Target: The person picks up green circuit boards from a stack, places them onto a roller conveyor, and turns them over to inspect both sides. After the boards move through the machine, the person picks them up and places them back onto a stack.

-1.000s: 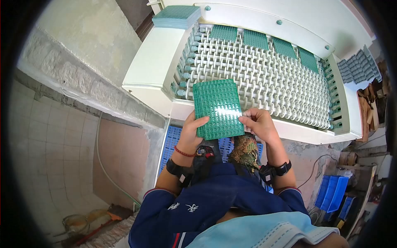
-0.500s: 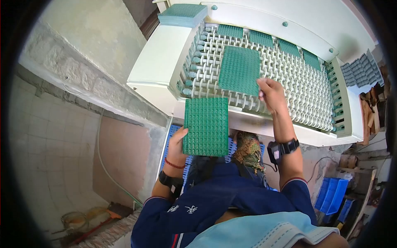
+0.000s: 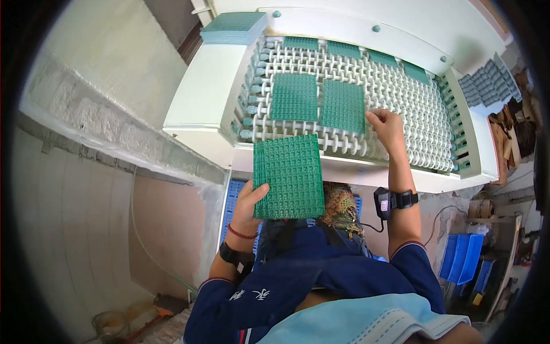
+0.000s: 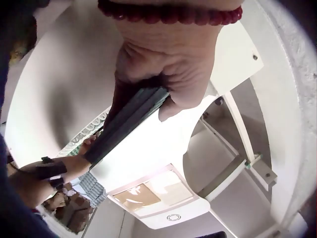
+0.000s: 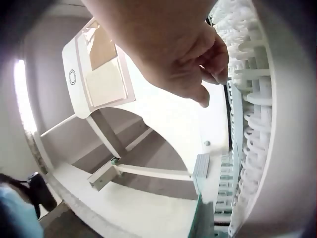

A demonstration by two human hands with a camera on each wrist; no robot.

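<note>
A stack of green textured sheets [image 3: 288, 178] is held by the left hand [image 3: 247, 203], thumb over the top face; in the left wrist view the hand [image 4: 166, 69] grips the dark stacked edges [image 4: 129, 124]. Two green sheets, one on the left [image 3: 294, 97] and one on the right [image 3: 343, 106], lie side by side on the white ringed rollers [image 3: 401, 109]. The right hand [image 3: 388, 131] is just beside the right sheet's edge, fingers loosely curled; in the right wrist view that hand [image 5: 198, 69] shows nothing between thumb and fingers.
Several green sheets [image 3: 344, 49] lie along the rollers' far side. A stack of sheets [image 3: 234, 26] rests on the machine's left end [image 3: 203, 86]. Grey ridged pieces [image 3: 490, 85] stand at the right end. Blue crates [image 3: 461, 258] are at lower right.
One second ago both hands were at the stack. The right hand then carried a sheet over the rollers; now two sheets lie there and its fingers are off them. The left hand still grips the stack.
</note>
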